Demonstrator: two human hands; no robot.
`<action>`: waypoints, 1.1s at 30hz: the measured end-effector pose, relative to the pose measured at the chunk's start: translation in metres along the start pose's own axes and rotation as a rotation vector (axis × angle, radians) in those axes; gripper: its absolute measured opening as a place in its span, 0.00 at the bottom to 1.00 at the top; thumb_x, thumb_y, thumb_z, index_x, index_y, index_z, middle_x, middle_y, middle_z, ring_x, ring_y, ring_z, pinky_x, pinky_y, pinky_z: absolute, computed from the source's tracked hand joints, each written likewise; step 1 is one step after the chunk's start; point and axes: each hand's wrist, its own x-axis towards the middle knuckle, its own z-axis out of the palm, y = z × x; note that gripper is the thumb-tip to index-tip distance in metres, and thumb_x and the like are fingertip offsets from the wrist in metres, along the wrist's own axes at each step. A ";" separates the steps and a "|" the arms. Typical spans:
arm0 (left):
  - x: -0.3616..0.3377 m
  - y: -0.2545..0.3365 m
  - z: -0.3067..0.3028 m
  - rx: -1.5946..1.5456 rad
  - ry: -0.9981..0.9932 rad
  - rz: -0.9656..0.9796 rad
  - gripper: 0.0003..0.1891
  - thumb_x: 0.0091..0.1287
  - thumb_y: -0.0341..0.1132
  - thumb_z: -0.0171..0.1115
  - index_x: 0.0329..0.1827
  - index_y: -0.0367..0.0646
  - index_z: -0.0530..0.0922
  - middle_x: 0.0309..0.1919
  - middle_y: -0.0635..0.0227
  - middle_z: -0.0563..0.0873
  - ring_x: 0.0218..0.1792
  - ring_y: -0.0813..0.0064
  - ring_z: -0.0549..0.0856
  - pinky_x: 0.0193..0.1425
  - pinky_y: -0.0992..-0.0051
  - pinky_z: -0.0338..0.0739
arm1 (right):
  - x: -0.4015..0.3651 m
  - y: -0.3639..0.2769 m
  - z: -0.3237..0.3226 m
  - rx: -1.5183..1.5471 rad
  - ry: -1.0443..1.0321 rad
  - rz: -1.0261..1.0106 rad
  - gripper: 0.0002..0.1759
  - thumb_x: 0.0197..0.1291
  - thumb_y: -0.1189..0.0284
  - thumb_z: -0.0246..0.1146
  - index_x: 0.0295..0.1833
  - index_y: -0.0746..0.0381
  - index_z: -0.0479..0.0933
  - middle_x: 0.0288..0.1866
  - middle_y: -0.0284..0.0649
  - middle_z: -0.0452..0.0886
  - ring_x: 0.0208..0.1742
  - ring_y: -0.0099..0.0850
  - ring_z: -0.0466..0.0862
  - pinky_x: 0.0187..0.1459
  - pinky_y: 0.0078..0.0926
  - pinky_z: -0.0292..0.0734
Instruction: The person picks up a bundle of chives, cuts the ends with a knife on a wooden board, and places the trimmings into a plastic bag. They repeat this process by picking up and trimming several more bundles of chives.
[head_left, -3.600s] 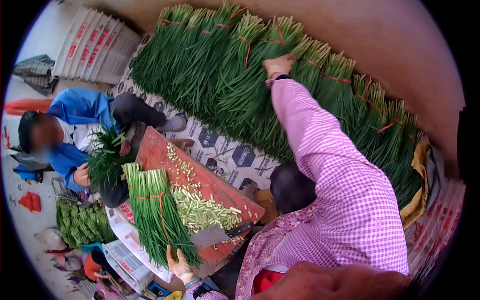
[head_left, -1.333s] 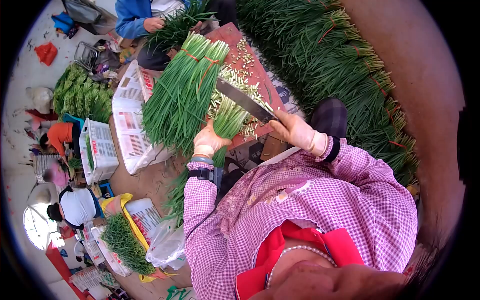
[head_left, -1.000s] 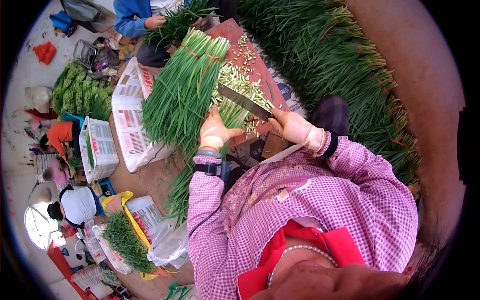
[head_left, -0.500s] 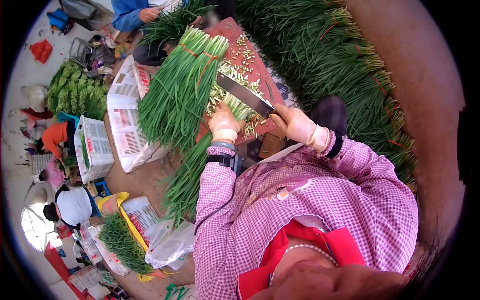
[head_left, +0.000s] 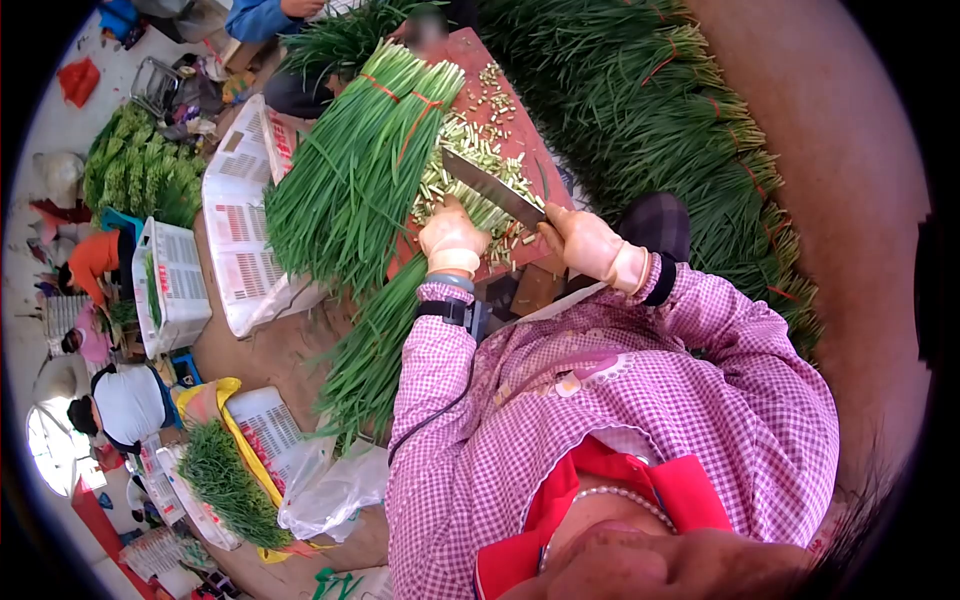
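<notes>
You are clamping your left hand on the chive bunch, pinning its ends flat on the red board so they are lying square under the cleaver. Your right hand is gripping the cleaver's handle.

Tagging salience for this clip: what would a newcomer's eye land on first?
Centre top, the right hand grips a broad steel cleaver over a red chopping board strewn with pale cut stem ends, while the left hand clamps a bunch of long green chives. A fat chive bundle tied with orange bands lies on the board's left, and a bank of tied green bundles runs along the right.
</notes>
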 end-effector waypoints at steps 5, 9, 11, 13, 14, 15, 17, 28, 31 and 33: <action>0.004 -0.002 -0.001 0.035 -0.045 -0.017 0.42 0.49 0.49 0.76 0.64 0.39 0.66 0.57 0.52 0.81 0.55 0.56 0.85 0.55 0.62 0.82 | -0.001 -0.006 -0.004 0.069 0.101 -0.056 0.13 0.70 0.65 0.56 0.44 0.66 0.71 0.28 0.55 0.80 0.32 0.57 0.81 0.35 0.51 0.75; -0.001 0.002 -0.007 0.069 -0.059 -0.018 0.55 0.50 0.53 0.75 0.77 0.37 0.55 0.57 0.53 0.82 0.55 0.59 0.85 0.55 0.64 0.82 | 0.006 -0.020 -0.023 0.129 0.171 -0.011 0.12 0.70 0.65 0.57 0.44 0.65 0.70 0.29 0.55 0.79 0.32 0.57 0.80 0.34 0.50 0.74; 0.002 0.000 -0.008 0.084 -0.061 0.001 0.59 0.49 0.53 0.75 0.79 0.37 0.50 0.56 0.54 0.82 0.55 0.59 0.85 0.55 0.66 0.82 | 0.007 -0.015 -0.023 0.123 0.155 -0.022 0.13 0.70 0.64 0.57 0.44 0.64 0.70 0.28 0.56 0.78 0.33 0.57 0.80 0.34 0.49 0.74; 0.009 -0.002 -0.004 0.077 -0.125 -0.010 0.58 0.49 0.53 0.75 0.78 0.36 0.52 0.56 0.54 0.82 0.56 0.59 0.84 0.56 0.66 0.81 | 0.002 -0.010 -0.017 0.091 0.120 -0.015 0.13 0.70 0.65 0.57 0.45 0.65 0.70 0.28 0.56 0.79 0.33 0.57 0.80 0.34 0.50 0.74; 0.011 -0.002 -0.002 0.060 -0.125 -0.021 0.53 0.48 0.51 0.75 0.75 0.36 0.58 0.57 0.53 0.82 0.57 0.58 0.84 0.57 0.65 0.81 | 0.000 -0.009 -0.014 0.101 0.095 -0.014 0.13 0.70 0.65 0.56 0.45 0.65 0.70 0.29 0.56 0.79 0.34 0.57 0.80 0.35 0.50 0.74; 0.010 -0.001 0.000 0.061 -0.129 -0.020 0.53 0.48 0.51 0.75 0.75 0.36 0.58 0.57 0.53 0.82 0.57 0.58 0.84 0.57 0.65 0.81 | -0.002 -0.008 -0.011 0.110 0.068 -0.012 0.13 0.70 0.65 0.56 0.45 0.66 0.70 0.29 0.57 0.79 0.34 0.57 0.81 0.35 0.50 0.74; 0.007 -0.001 0.001 0.042 -0.038 -0.007 0.48 0.48 0.49 0.77 0.70 0.37 0.64 0.57 0.51 0.81 0.58 0.57 0.83 0.59 0.64 0.80 | -0.002 -0.004 -0.005 0.118 0.058 -0.011 0.14 0.70 0.65 0.56 0.46 0.68 0.71 0.29 0.57 0.80 0.34 0.57 0.81 0.35 0.50 0.75; 0.004 0.004 -0.004 0.020 -0.049 0.003 0.40 0.47 0.46 0.76 0.60 0.37 0.69 0.54 0.49 0.82 0.54 0.54 0.85 0.57 0.62 0.81 | 0.015 0.014 0.002 -0.025 -0.082 0.013 0.15 0.68 0.66 0.56 0.46 0.70 0.73 0.28 0.58 0.81 0.34 0.57 0.82 0.37 0.52 0.77; 0.005 0.004 0.001 0.032 -0.014 0.012 0.39 0.47 0.48 0.76 0.60 0.38 0.71 0.53 0.50 0.83 0.53 0.55 0.86 0.57 0.63 0.81 | 0.027 0.017 0.001 -0.011 -0.115 -0.006 0.13 0.68 0.67 0.57 0.42 0.68 0.73 0.26 0.57 0.79 0.31 0.57 0.81 0.33 0.50 0.75; 0.005 0.003 0.005 0.045 -0.002 0.013 0.39 0.48 0.51 0.76 0.61 0.40 0.72 0.52 0.51 0.84 0.53 0.56 0.86 0.57 0.63 0.81 | 0.037 0.009 -0.016 -0.059 -0.167 0.005 0.14 0.69 0.67 0.55 0.41 0.69 0.74 0.27 0.56 0.81 0.32 0.54 0.83 0.35 0.47 0.78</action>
